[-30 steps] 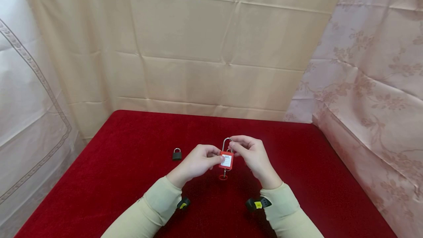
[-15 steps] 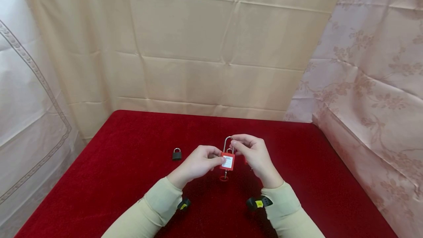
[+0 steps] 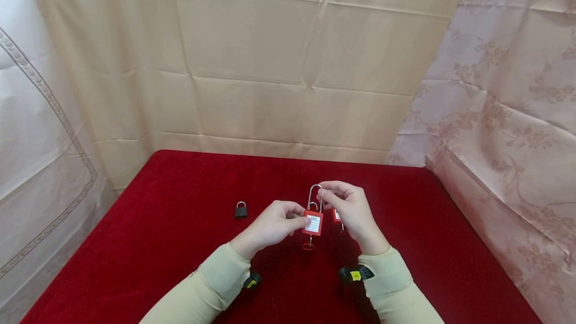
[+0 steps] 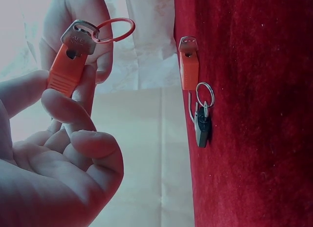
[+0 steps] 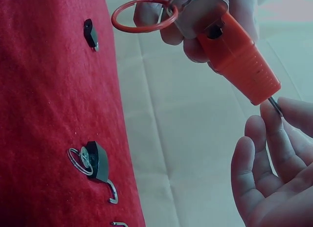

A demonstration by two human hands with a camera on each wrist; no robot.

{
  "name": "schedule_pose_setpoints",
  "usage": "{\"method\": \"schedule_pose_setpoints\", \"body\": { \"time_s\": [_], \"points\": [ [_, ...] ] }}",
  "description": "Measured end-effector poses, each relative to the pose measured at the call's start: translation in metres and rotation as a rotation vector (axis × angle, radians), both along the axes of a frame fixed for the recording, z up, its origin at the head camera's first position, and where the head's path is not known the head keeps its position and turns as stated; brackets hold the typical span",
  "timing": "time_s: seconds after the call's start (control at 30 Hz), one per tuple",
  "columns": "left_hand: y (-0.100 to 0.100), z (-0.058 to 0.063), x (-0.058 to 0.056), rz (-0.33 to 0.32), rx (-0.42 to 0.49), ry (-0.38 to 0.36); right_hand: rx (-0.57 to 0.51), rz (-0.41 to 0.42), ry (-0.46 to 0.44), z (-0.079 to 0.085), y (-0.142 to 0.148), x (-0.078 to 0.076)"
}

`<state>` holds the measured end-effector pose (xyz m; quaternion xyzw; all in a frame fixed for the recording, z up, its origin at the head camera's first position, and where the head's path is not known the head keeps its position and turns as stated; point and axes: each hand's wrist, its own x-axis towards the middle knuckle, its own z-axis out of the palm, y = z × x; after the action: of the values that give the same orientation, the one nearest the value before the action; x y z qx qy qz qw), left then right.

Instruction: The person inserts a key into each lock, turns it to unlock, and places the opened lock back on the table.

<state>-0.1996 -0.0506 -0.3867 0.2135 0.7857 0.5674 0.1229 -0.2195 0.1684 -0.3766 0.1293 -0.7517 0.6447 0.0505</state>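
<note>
In the head view my left hand [image 3: 275, 221] pinches the body of a red padlock [image 3: 313, 225] with a white label. My right hand [image 3: 351, 209] pinches the upper right side of its long steel shackle [image 3: 315, 187]. A key [image 4: 79, 37] with a red ring [image 4: 116, 30] sits in the padlock's bottom, seen in the left wrist view. From the head view I cannot tell whether the shackle is locked in. Another red padlock [image 4: 189, 70], also with a key in it, lies on the table, mostly hidden behind my right hand in the head view.
A small black padlock [image 3: 241, 210] lies left of my hands on the red cloth-covered table [image 3: 193, 184]. Another black padlock [image 5: 99, 161], with a key ring and raised shackle, lies behind the held padlock. Curtains [image 3: 288, 64] hang at the back and sides.
Both hands have shifted slightly right together with the red padlock, still gripping it. More of the red padlock behind my right hand now shows. The small black padlock has stayed put.
</note>
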Motion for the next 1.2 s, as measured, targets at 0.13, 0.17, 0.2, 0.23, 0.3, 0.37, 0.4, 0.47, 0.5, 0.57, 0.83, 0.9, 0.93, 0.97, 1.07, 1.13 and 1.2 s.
{"method": "schedule_pose_setpoints", "body": {
  "time_s": [0.13,0.17,0.2,0.23,0.3,0.37,0.4,0.47,0.5,0.57,0.83,0.9,0.93,0.97,1.07,1.13,1.2],
  "points": [
    [0.0001,0.0007,0.0006,0.001,0.004,0.002,-0.008,0.005,-0.007,0.001,-0.0001,0.0004],
    [0.0002,0.0009,0.0006,0.001,0.007,0.002,-0.008,0.005,-0.008,0.0012,-0.0001,0.0007],
    [0.0003,0.001,0.0008,0.003,0.007,0.002,-0.009,0.005,-0.01,0.0013,-0.0002,0.0008],
    [0.0004,0.0011,0.0009,0.004,0.008,0.002,-0.009,0.004,-0.01,0.0014,-0.0002,0.0009],
    [0.0006,0.001,0.001,0.005,0.01,0.003,-0.008,0.004,-0.011,0.0016,-0.0003,0.0012],
    [0.0006,0.0008,0.0009,0.005,0.01,0.004,-0.004,0.003,-0.01,0.0017,-0.0002,0.0016],
    [0.0006,0.0006,0.0008,0.004,0.008,0.004,-0.002,0.003,-0.011,0.0017,0.0,0.0014],
    [0.0004,0.0006,0.0006,0.001,0.004,0.004,0.0,0.002,-0.011,0.0017,0.0002,0.0014],
    [0.0003,0.0007,0.0005,0.001,0.001,0.002,0.001,0.002,-0.012,0.0016,0.0003,0.0014],
    [-0.0001,0.001,0.0004,0.001,-0.004,-0.003,-0.002,0.002,-0.014,0.0012,0.0007,0.001],
    [0.0001,0.0005,0.0003,0.0,-0.013,0.0,-0.023,0.01,-0.035,0.0012,0.0027,0.0011],
    [0.0003,0.0005,0.0004,0.0,-0.009,0.003,-0.026,0.01,-0.037,0.0019,0.0032,0.0017],
    [0.0002,0.0008,0.0005,0.0,-0.007,0.004,-0.03,0.011,-0.038,0.0023,0.0033,0.0019],
    [0.0002,0.0009,0.0005,0.001,-0.007,0.001,-0.034,0.013,-0.039,0.0023,0.0034,0.002],
    [0.0001,0.001,0.0008,-0.001,-0.003,0.004,-0.045,0.017,-0.039,0.0023,0.0039,0.0016],
    [-0.0002,0.0009,0.0009,-0.001,-0.001,0.003,-0.054,0.018,-0.04,0.002,0.0044,0.001],
    [-0.0004,0.0006,0.0007,-0.002,-0.003,0.005,-0.061,0.021,-0.037,0.0018,0.0051,0.0005]
  ]
}}
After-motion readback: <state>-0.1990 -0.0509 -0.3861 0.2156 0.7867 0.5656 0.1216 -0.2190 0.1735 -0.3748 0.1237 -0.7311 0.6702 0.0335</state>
